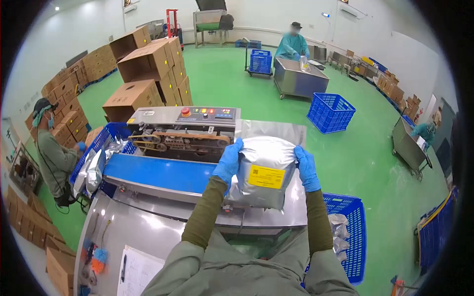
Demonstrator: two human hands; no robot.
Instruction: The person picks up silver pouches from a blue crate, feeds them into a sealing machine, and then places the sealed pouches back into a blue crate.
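Note:
A silver foil bag (261, 172) with a yellow label is held up by its top corners between my two blue-gloved hands. My left hand (228, 164) grips the top left corner, near the right end of the sealing machine (185, 116). On the other top corner, my right hand (307, 168) is closed. The bag hangs upright over the steel table, label facing me. Left of it runs the machine's blue conveyor belt (158, 172). More silver bags (94, 170) lie in a blue crate at the belt's far left end.
A blue crate (353, 237) with silver bags stands low at my right. Papers (138, 271) with a pen lie on the table. A person (52, 148) is at the left, another (291, 44) at a steel cart behind. Cardboard boxes (148, 61) are stacked beyond the machine.

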